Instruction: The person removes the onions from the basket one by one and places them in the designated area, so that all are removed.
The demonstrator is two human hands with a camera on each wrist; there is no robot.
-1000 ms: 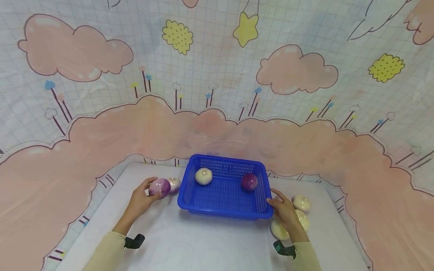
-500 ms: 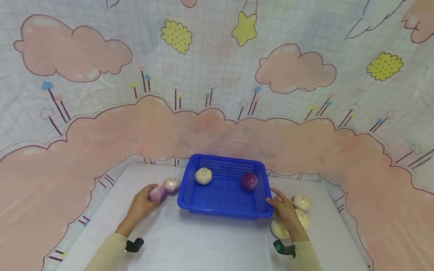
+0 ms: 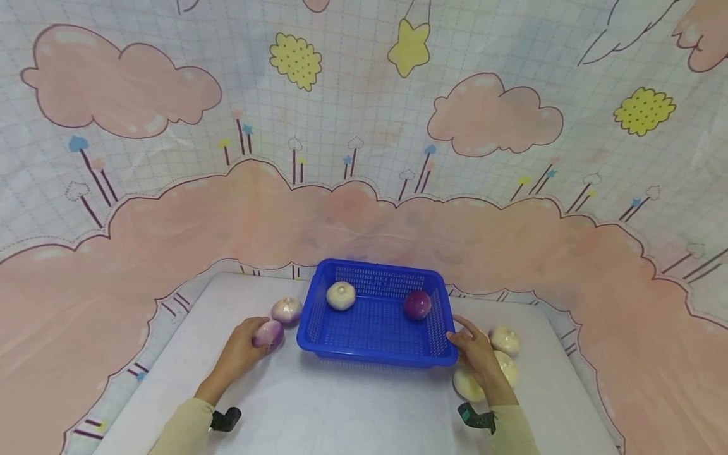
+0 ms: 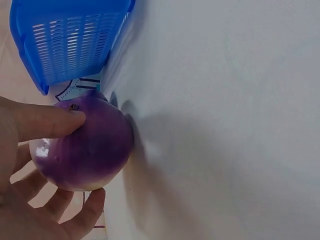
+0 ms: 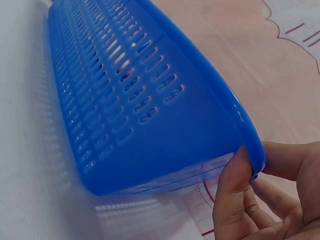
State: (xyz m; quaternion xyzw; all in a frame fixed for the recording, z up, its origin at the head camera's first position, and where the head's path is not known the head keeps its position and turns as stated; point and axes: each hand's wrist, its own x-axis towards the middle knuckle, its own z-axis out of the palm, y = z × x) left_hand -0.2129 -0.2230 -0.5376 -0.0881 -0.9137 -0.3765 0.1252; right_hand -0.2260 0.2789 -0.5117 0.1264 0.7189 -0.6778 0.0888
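My left hand point(image 3: 239, 349) grips a purple onion point(image 3: 270, 335) low over the white table, left of the blue basket. Up close in the left wrist view, the thumb lies across the top of this onion point(image 4: 97, 142) and fingers curl beneath it. Just behind it sits a paler, pinkish-white onion point(image 3: 287, 310). My right hand point(image 3: 480, 360) pinches the right rim of the basket point(image 3: 375, 357), thumb and fingers on either side of the edge in the right wrist view. Inside the basket lie a white onion point(image 3: 340, 295) at left and a dark purple onion point(image 3: 418, 304) at right.
Several pale onions point(image 3: 505, 341) lie on the table to the right, partly hidden by the right hand and forearm. A cloth backdrop point(image 3: 352, 221) with printed clouds rises behind the table point(image 3: 352, 411).
The left hand has brought the purple onion down and slightly nearer, away from the pinkish-white onion, turning it a little. The right hand and basket have stayed put.
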